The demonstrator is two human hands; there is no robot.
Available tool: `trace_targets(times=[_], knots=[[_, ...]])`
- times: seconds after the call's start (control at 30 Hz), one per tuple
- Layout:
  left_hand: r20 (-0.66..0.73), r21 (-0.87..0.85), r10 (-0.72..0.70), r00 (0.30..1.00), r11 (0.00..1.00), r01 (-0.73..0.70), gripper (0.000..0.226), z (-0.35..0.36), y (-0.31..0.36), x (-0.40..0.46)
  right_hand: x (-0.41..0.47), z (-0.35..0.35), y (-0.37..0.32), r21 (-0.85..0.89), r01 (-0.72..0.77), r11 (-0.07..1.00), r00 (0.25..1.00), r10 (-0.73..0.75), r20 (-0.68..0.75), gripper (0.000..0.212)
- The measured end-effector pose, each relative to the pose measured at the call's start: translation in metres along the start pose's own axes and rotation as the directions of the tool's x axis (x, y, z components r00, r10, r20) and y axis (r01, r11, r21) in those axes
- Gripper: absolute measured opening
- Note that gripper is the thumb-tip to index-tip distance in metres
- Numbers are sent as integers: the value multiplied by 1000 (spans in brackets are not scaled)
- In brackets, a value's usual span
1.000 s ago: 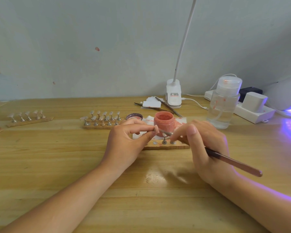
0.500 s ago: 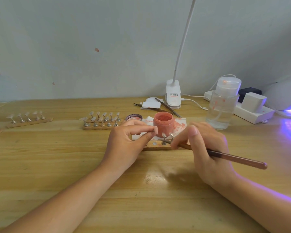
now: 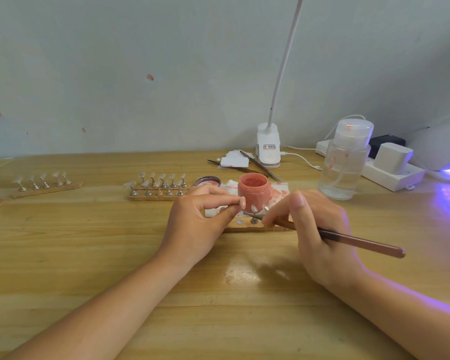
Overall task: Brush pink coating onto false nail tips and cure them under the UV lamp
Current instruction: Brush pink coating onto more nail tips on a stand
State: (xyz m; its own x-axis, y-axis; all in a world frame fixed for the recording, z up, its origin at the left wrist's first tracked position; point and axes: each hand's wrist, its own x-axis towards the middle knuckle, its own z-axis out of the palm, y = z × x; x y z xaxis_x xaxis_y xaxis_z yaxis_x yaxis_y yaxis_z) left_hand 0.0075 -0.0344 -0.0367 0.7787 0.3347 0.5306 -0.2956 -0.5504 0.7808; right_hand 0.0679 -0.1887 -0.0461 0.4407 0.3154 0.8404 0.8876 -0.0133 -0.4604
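Left hand (image 3: 198,219): thumb and forefinger pinched on a small pale false nail tip (image 3: 242,202), just in front of the open round pink coating jar (image 3: 253,187). Right hand (image 3: 315,227): fingers clamped round a slim brown-handled brush (image 3: 359,241), bristles beside that tip. White domed UV lamp (image 3: 442,149), glowing violet, well right of the jar.

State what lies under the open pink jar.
The pink jar stands on a white paper sheet smeared with pink, which shows to its right. The sheet's left part is hidden by the left hand.
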Motion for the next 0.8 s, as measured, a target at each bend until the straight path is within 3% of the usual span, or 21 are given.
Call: trace_targets(times=[0.17,0.3,0.43,0.57,0.8], knots=[[9,-2,0,1000,1000,0,13,-1,0,0,0,2,0,-26,-9,1000,1000,9,-5,46],[-5,-7,6,1000,1000,-6,19,-1,0,0,-1,0,1,8,-35,999,999,35,6,60],[-20,7,45,999,999,-45,20,-2,0,-1,0,-3,-1,98,-108,989,992,114,-49,47],[-38,35,77,996,997,-76,18,-2,0,-1,2,-4,-5,65,-107,992,993,109,-32,36],[-58,20,110,992,994,-109,27,-1,0,-1,0,-2,-5,16,-117,993,993,117,23,43]])
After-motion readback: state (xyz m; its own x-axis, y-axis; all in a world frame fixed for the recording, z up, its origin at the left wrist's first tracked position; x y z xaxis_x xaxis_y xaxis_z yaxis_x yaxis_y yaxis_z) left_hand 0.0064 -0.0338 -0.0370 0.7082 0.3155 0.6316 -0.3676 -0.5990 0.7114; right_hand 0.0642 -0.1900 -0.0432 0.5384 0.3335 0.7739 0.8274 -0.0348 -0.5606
